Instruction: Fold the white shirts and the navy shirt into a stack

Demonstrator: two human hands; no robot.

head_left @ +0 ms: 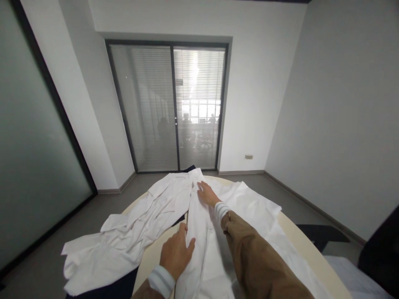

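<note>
Across the curved-edge desk [307, 249], white garment [215, 253] lies spread out, creased on the left side. Left hand [177, 251] is at its near edge, thumb and index apart, no grip visible. Right hand [208, 194] sits farther up, palm down on the cloth, fingers loose. Navy cloth [123, 284] shows under the left side. Glass door [199, 104] with blinds beyond.

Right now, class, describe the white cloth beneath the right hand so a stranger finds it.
On the pale table before the blinds, the white cloth runs lengthwise down the middle. The right hand is over its far part, the left hand at its left edge; the white fabric further left looks more rumpled.
</note>
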